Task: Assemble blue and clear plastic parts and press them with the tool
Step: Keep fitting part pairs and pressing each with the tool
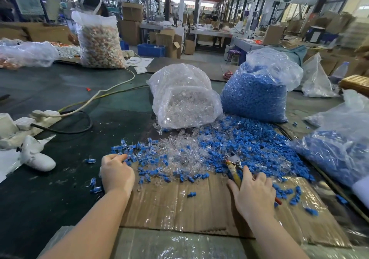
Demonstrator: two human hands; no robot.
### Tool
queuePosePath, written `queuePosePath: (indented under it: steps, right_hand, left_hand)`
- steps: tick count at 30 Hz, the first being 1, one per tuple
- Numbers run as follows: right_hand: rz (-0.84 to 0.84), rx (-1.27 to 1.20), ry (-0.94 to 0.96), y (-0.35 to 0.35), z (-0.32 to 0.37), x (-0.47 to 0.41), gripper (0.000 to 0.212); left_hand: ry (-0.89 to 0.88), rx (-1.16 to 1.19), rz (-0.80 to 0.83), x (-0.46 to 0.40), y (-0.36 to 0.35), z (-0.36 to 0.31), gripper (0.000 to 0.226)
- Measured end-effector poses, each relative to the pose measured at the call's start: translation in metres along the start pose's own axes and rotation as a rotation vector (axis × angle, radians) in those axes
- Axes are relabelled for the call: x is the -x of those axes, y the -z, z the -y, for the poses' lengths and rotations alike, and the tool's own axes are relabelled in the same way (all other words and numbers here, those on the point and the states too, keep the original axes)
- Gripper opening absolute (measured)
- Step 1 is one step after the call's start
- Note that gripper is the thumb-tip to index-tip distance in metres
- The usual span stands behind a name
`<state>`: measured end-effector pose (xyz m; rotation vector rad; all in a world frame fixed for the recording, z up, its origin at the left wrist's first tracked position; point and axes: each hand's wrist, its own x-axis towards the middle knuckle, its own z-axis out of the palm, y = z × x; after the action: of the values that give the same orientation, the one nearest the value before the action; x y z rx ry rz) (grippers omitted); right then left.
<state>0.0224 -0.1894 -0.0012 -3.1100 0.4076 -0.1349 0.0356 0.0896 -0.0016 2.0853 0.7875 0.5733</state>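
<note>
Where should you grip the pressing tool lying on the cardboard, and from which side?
Grip the pressing tool by its long yellow handles, coming from the near side. Its metal head points away into the blue parts, and the right hand already holds those handles.

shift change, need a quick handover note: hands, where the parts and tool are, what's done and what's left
Left hand: fingers curled at the edge of the assembled pieces; I cannot tell whether it holds one.
Right hand: grips the pressing tool, head over the blue parts.
Clear parts lie loose mid-pile, on the cardboard.
Done: a small batch, left side.
Left: most loose parts, plus the clear bag and blue bag.
</note>
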Motion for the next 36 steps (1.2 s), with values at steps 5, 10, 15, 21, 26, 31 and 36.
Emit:
queuePosePath:
  steps: [5, 10, 15, 21, 26, 31, 36]
  right_hand:
    - [0.018, 0.018, -0.011, -0.002, 0.0, 0.0, 0.07]
    - [-0.031, 0.019, 0.023, 0.005, 0.01, 0.001, 0.066]
    - [-0.189, -0.11, 0.255, 0.003, 0.035, 0.009, 0.031]
    - [-0.134, -0.157, 0.29, -0.009, 0.049, 0.01, 0.027]
    - [-0.129, -0.172, 0.309, -0.013, 0.054, 0.011, 0.031]
    - [-0.13, -0.18, 0.32, -0.017, 0.056, 0.011, 0.033]
    - [-0.197, -0.208, 0.304, -0.014, 0.058, 0.016, 0.023]
  left_hand:
    - [-0.122, -0.074, 0.052, 0.013, -0.004, -0.006, 0.039]
    - [-0.388, -0.009, 0.049, 0.045, -0.016, -0.021, 0.036]
    - [-0.599, 0.093, 0.31, 0.072, -0.028, -0.028, 0.014]
    - [-0.641, 0.071, 0.423, 0.082, -0.041, -0.021, 0.013]
    - [-0.626, 0.029, 0.367, 0.08, -0.05, -0.022, 0.02]
    - [-0.628, -0.031, 0.346, 0.081, -0.059, -0.024, 0.034]
    - [-0.653, -0.082, 0.344, 0.082, -0.061, -0.02, 0.037]
